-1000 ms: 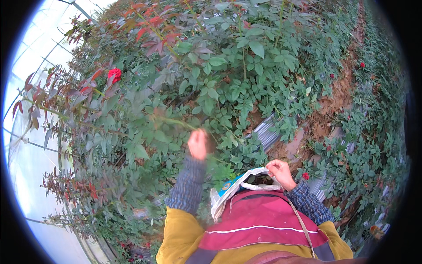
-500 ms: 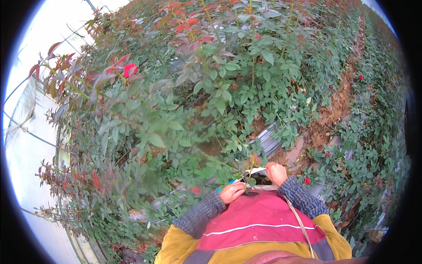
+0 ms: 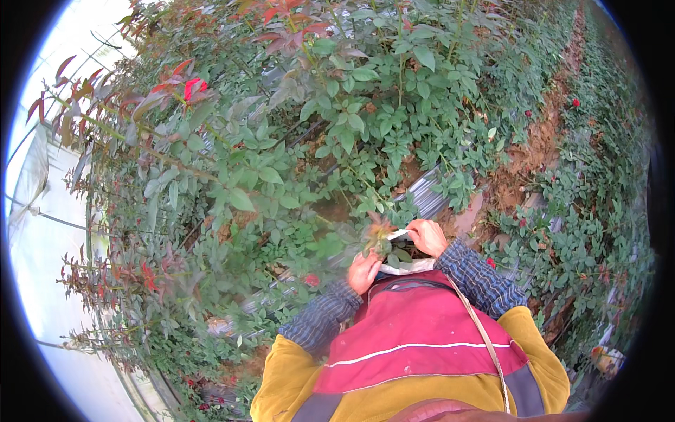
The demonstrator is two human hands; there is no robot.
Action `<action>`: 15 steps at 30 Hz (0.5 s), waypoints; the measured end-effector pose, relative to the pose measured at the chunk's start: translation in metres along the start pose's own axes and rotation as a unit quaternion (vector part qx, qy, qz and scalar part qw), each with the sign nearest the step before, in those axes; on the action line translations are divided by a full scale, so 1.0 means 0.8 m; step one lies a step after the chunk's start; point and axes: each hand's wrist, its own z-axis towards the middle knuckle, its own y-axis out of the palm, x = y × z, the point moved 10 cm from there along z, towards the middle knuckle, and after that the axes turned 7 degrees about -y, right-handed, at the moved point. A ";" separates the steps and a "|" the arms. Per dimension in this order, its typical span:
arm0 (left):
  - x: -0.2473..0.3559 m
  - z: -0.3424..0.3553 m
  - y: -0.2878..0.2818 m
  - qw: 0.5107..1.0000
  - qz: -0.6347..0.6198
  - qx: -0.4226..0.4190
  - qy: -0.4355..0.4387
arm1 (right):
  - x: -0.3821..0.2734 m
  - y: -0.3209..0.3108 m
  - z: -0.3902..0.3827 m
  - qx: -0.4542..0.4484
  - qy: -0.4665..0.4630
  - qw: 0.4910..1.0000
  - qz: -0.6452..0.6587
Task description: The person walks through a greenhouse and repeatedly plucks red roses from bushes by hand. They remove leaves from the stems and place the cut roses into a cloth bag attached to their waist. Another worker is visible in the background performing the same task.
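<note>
Nearby, leafy bushes (image 3: 344, 133), brown soil (image 3: 534, 158), white bag (image 3: 415, 266)

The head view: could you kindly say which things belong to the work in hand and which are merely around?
In use: left hand, right hand, white open bag, blurred reddish-green plant piece.
Around: bright red rose bloom, silvery ridged sheeting.

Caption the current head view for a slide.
Right hand pinching the rim of a white bag, left hand beside a blurred reddish sprig, among leafy bushes.
</note>
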 end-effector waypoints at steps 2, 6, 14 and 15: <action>-0.004 -0.005 0.000 0.990 0.137 0.000 0.023 | -0.004 -0.001 0.002 -0.002 -0.003 1.000 0.012; -0.050 -0.004 0.044 0.936 0.306 -0.171 -0.029 | 0.003 0.011 -0.001 -0.019 -0.018 0.999 0.041; -0.074 0.013 0.040 0.891 0.329 -0.226 -0.218 | 0.041 0.008 -0.014 0.007 0.084 0.993 0.079; -0.084 0.010 0.042 0.879 0.355 -0.240 -0.208 | 0.046 0.011 -0.012 -0.018 0.074 0.994 0.082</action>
